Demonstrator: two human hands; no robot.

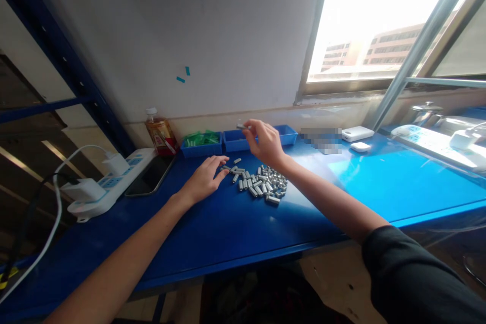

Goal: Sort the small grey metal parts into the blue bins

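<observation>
One small silver metal cylinder (240, 125) sits pinched in the right hand (266, 145) above a blue plastic tray (287, 135), while the open-fingered left hand (205, 178) touches the loose pile (262, 185).

A worker's two arms: the right arm, lower right of the frame, wears a plain dark sleeve (421, 278) ending near the elbow; the left forearm is bare to the bottom edge. Both the left hand (205, 178) and the right hand (268, 144) are bare.

Short silver cylinders (261, 182) lie heaped on the blue bench (228, 228), one lone cylinder (240, 125) pinched aloft.
</observation>
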